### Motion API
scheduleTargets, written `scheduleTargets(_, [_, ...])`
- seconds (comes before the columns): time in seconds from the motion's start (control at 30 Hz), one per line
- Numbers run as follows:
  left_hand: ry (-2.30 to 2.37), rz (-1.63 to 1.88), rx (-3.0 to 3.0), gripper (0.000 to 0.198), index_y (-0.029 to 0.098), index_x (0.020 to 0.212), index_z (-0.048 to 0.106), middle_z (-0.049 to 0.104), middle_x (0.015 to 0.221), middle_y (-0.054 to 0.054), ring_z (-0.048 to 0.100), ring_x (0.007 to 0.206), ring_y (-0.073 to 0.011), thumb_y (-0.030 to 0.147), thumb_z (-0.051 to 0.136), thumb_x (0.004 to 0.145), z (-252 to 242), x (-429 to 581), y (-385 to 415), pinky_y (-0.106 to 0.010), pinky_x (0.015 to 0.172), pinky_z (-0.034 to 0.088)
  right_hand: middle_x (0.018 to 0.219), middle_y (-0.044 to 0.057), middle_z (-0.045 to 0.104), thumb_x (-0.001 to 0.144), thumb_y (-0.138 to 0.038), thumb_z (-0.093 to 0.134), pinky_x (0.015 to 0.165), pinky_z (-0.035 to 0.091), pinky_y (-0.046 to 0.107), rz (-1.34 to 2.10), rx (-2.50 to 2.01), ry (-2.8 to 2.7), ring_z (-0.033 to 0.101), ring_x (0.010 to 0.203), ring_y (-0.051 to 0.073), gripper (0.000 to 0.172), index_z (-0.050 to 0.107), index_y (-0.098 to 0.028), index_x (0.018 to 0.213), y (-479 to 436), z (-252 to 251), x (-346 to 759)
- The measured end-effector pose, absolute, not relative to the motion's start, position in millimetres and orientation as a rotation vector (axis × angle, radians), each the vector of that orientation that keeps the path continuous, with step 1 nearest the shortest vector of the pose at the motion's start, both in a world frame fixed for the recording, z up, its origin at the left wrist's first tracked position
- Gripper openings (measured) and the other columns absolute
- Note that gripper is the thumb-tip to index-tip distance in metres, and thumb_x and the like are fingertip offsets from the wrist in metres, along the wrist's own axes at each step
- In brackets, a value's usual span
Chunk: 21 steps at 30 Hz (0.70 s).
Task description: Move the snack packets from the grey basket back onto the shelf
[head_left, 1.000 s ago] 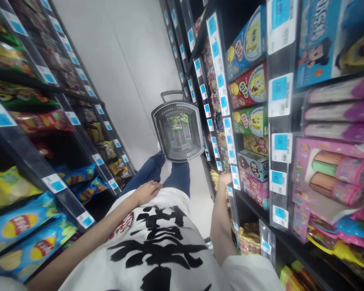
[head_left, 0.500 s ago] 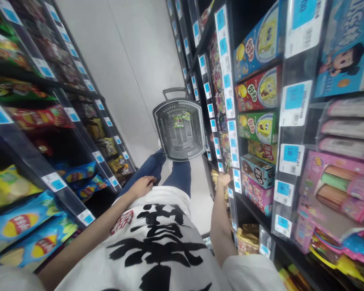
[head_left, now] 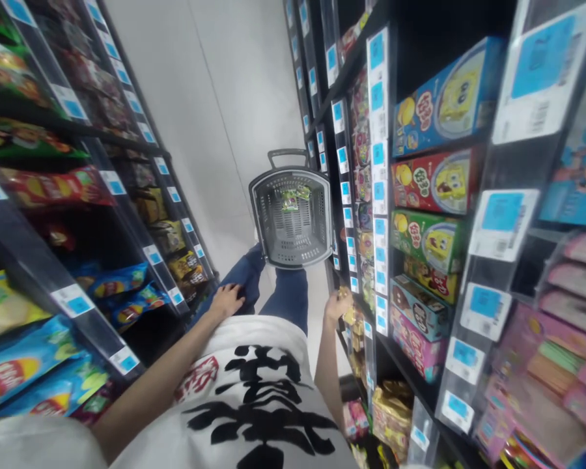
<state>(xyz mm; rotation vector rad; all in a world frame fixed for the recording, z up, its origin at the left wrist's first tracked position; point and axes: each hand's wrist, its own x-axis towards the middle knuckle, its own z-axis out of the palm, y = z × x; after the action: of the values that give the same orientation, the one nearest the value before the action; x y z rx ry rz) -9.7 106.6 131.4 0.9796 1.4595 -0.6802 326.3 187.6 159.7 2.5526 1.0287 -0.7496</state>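
Observation:
My left hand lies on my left thigh, over the blue trousers. Its fingers are stretched out and it holds nothing. At the front of the right-hand shelf, my right hand is closed on a small gold packet, only partly visible past the fingers. More gold packets sit on the shelf just beside that hand. In front of my legs stands a grey shopping basket. Small green packets lie inside it, towards the far end.
Snack shelves rise on both sides of a narrow aisle with a pale floor. On the left are chip bags. To the right stand cartoon boxes, a large gold bag and price tags along the shelf edges.
My right hand has drawn back from the shelf towards my body, with a bit of gold wrapping at its fingers. The left hand's fingers have spread on the thigh. The view has shifted slightly.

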Motion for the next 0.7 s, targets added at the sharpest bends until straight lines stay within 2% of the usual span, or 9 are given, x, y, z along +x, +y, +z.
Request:
scheduleTargets(0.07, [1.423,-0.736,0.886,0.066,0.014,0.151,0.044,0.04,0.156,-0.021,0.045,0.137,-0.041,0.042,0.047,0.091,117,-4,106,-0.05,0.106,0.043,0.138,0.025,0.048,0.091,-0.034,0.038,0.111,0.042,0.043,-0.959,2.572,1.062,0.05,0.133,0.028,0.055,0.038,-0.012,0.141,174,142,296])
scheduleTargets(0.13, [1.386,-0.766,0.843,0.075,0.014,0.155,0.039,0.037,0.157,-0.025,0.05,0.134,-0.0426,0.047,0.053,0.088,102,5,108,-0.05,0.1,0.047,0.139,0.023,0.047,0.089,-0.037,0.043,0.113,0.039,0.043,-1.235,2.579,1.106,0.048,0.134,0.027,0.055,0.039,-0.014,0.139,169,114,271])
scheduleTargets(0.2, [1.384,-0.797,0.817,0.089,0.015,0.16,0.027,0.031,0.159,-0.029,0.051,0.132,-0.0446,0.051,0.059,0.085,90,17,113,-0.05,0.097,0.049,0.142,0.022,0.047,0.086,-0.04,0.05,0.114,0.037,0.042,-1.453,2.553,1.122,0.047,0.135,0.027,0.058,0.04,-0.015,0.138,172,75,252])
scheduleTargets(0.23, [1.406,-0.824,0.809,0.097,0.016,0.162,0.016,0.029,0.159,-0.03,0.052,0.131,-0.0447,0.053,0.061,0.084,84,23,118,-0.05,0.097,0.049,0.143,0.021,0.048,0.086,-0.041,0.052,0.113,0.038,0.041,-1.514,2.544,1.119,0.049,0.133,0.026,0.059,0.041,-0.015,0.138,178,52,246])
scheduleTargets(0.3, [1.541,-0.849,0.862,0.103,0.015,0.163,0.003,0.033,0.156,-0.031,0.059,0.123,-0.0418,0.047,0.062,0.085,72,36,131,-0.049,0.094,0.051,0.142,0.02,0.052,0.085,-0.043,0.056,0.111,0.041,0.041,-1.579,2.56,1.125,0.053,0.13,0.026,0.062,0.042,-0.015,0.138,195,0,238])
scheduleTargets(0.43, [1.681,-0.847,0.978,0.091,0.014,0.163,0.012,0.035,0.153,-0.029,0.067,0.105,-0.0365,0.04,0.057,0.088,51,47,156,-0.043,0.084,0.054,0.143,0.02,0.054,0.084,-0.046,0.062,0.114,0.038,0.043,-1.569,2.489,1.37,0.052,0.132,0.028,0.07,0.043,-0.011,0.142,254,-119,226])
scheduleTargets(0.6, [1.749,-0.796,0.848,0.087,0.023,0.163,0.016,0.032,0.159,-0.018,0.071,0.097,-0.029,0.04,0.055,0.087,35,35,153,-0.038,0.078,0.057,0.148,0.026,0.047,0.078,-0.041,0.072,0.117,0.032,0.045,-1.33,2.31,1.517,0.044,0.138,0.033,0.087,0.036,-0.001,0.147,330,-288,201])
scheduleTargets(0.7, [1.786,-0.792,0.86,0.082,0.03,0.162,0.022,0.037,0.158,-0.012,0.072,0.088,-0.026,0.043,0.054,0.087,26,26,130,-0.036,0.066,0.058,0.146,0.028,0.046,0.077,-0.045,0.076,0.116,0.032,0.047,-1.254,2.252,1.48,0.042,0.138,0.035,0.095,0.032,0.0,0.148,353,-378,178])
